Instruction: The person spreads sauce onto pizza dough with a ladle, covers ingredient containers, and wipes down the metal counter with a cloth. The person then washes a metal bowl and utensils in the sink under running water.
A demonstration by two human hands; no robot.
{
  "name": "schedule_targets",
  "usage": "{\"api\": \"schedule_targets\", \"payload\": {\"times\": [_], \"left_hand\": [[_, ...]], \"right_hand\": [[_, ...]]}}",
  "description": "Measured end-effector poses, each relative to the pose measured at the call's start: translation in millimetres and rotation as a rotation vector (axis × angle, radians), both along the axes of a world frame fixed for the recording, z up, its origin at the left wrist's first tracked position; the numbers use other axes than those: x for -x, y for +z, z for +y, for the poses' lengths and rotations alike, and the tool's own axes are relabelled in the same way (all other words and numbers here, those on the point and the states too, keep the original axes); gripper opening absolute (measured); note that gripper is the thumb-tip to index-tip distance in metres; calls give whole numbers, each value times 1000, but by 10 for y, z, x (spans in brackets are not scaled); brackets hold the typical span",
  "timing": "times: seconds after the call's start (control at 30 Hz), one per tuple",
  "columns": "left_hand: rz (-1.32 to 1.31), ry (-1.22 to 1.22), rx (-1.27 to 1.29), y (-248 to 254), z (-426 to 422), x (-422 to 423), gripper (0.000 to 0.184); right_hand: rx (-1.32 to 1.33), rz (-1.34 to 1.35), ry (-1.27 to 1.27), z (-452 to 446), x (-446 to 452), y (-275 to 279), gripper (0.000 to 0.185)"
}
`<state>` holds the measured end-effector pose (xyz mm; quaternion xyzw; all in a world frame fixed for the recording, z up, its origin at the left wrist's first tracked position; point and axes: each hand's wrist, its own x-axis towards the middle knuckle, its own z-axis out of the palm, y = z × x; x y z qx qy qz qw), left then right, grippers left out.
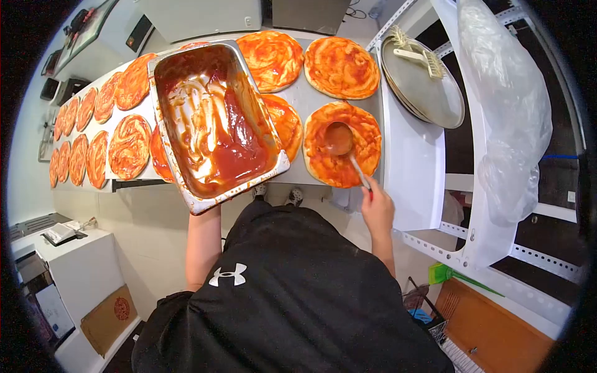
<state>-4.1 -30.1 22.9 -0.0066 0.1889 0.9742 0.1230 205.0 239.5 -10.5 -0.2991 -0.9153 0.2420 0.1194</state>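
A deep metal pan [163,133] smeared with red sauce is held up tilted over the table, with sauce pooled toward its near end. My left forearm [204,245] reaches up beneath it; the fingers of that hand are hidden by the pan. My right hand [377,208] is closed around the handle of a ladle [339,138]. The ladle's bowl rests on the sauce of the nearest right pizza base [317,165]. Behind that lies another sauced base [342,67], and one more [287,127] is partly covered by the pan.
Several sauced bases [129,146] run in two rows to the left along the table. On the right, a white shelf unit [413,180] carries stacked round pans [429,93] with a brush [420,57] on top. A clear plastic bag [510,124] hangs by the shelves.
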Motion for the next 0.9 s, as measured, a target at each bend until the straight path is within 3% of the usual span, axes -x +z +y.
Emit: {"api": "schedule_targets", "payload": {"times": [0.13, 0.37, 0.47, 0.6, 0.8, 0.9], "left_hand": [[110, -72, -90, 0, -28, 100, 48], [-100, 43, 112, -61, 5, 240, 47], [-163, 56, 168, -48, 9, 301, 47], [-105, -29, 19, 43, 6, 356, 47], [-88, 52, 44, 11, -62, 445, 49], [98, -103, -164, 1, -101, 475, 51]], "right_hand": [[-144, 150, 33, 113, -24, 42, 30], [-71, 100, -52, 334, 257, 339, 29], [-163, 118, -23, 573, 474, 380, 30], [-180, 68, -14, 787, 728, 530, 32], [-195, -84, 25, 979, 925, 641, 31], [-276, -82, 86, 1067, 979, 675, 31]]}}
